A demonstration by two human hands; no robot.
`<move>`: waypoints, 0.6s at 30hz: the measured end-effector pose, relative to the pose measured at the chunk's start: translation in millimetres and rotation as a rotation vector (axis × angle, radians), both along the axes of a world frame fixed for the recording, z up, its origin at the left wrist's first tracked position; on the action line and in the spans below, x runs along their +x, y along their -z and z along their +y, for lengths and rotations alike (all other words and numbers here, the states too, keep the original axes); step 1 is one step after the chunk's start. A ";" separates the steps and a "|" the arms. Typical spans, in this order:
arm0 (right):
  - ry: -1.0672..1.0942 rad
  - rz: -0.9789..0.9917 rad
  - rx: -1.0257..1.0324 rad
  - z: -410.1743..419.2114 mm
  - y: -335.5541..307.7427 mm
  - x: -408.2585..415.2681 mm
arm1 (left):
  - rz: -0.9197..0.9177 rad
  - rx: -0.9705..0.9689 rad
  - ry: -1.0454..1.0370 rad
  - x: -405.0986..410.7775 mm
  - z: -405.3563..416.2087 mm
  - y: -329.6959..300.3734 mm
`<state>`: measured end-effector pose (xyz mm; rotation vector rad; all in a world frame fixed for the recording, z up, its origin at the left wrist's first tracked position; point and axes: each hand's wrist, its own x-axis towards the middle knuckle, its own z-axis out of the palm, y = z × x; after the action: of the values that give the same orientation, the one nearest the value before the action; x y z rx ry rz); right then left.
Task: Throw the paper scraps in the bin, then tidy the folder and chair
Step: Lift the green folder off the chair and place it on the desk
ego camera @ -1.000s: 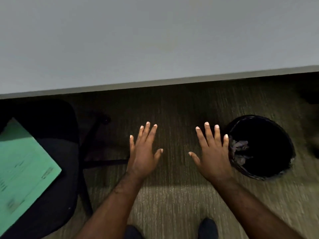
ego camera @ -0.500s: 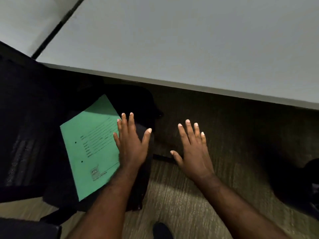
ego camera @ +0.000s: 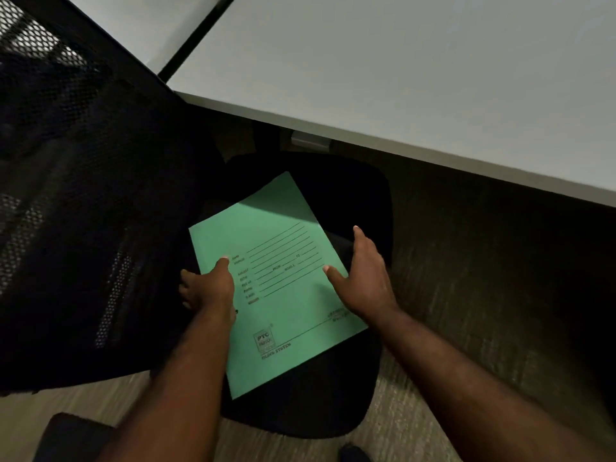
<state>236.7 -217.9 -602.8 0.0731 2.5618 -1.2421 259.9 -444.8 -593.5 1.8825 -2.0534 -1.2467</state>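
A green folder with printed lines lies flat on the black seat of an office chair. My left hand is at the folder's left edge, thumb on top and fingers curled down beside the edge. My right hand is at the right edge, with its thumb on the cover and its fingers stretched along the far side of that edge. The folder's edge sits between thumb and fingers on both sides. The bin and the paper scraps are out of view.
The chair's black mesh backrest fills the left side. A white desk runs across the top, its edge just beyond the seat. Grey carpet lies to the right. My shoe tip shows at the bottom.
The view swung left from the bin to the chair. Both hands moved from hovering open over the floor onto the folder's two side edges.
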 end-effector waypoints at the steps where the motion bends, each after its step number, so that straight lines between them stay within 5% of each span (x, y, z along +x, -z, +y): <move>1: -0.012 -0.031 0.009 -5.9 4.0 -0.6 | 0.046 0.065 -0.022 1.1 -3.5 5.1; 12: 0.067 -0.153 0.000 -18.2 6.6 -11.7 | 0.216 0.388 -0.069 30.1 0.3 10.0; 18: 0.150 -0.062 -0.090 10.5 -19.1 4.8 | 0.319 0.325 -0.043 53.2 33.5 -7.6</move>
<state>241.6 -207.4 -583.7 0.2852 2.4828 -1.3842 313.1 -411.2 -585.9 1.6881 -1.7217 -1.8236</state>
